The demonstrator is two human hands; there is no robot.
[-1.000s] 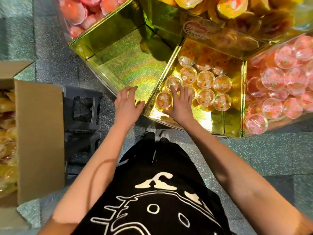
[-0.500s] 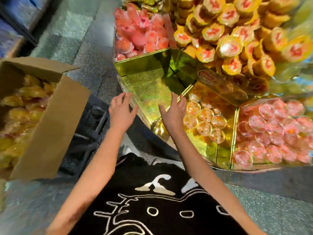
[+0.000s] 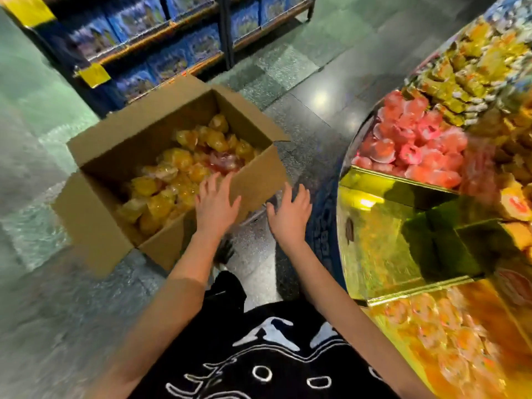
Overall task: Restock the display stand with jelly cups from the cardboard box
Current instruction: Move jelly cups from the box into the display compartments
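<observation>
1. Your left hand (image 3: 216, 203) is released: the fingers are straight and spread, palm down, and it holds nothing. It sits over the near wall of the cardboard box (image 3: 95, 226), with the fingertips at the rim.
2. Motion blur prevents a finding on contact. The hand may be touching the cardboard or be just above it.
3. Your right hand (image 3: 289, 216) is likewise released, with the fingers splayed, and it holds nothing. It hangs over the floor (image 3: 316, 90) between the box and the display stand (image 3: 368, 246), just beside the box's near right corner.
4. The box stands on the floor to your left with its flaps open. The jelly cups (image 3: 172, 180) lie loose inside. Most are orange-yellow, with a few reddish ones toward the far right side.
5. The display stand is on your right. Gold mirrored walls divide it into compartments.
6. The far compartment holds pink cups (image 3: 411, 151). The nearest one, at lower right, holds orange cups (image 3: 437, 335). A gold-lined compartment (image 3: 426, 243) lies between them.
7. A higher tier carries yellow packs (image 3: 472, 73), too blurred to describe further.
8. Beyond the box stands shelving with blue packages (image 3: 161, 44) and a yellow tag (image 3: 93, 74).
9. Your black garment with white print (image 3: 259, 355) fills the bottom edge.
</observation>
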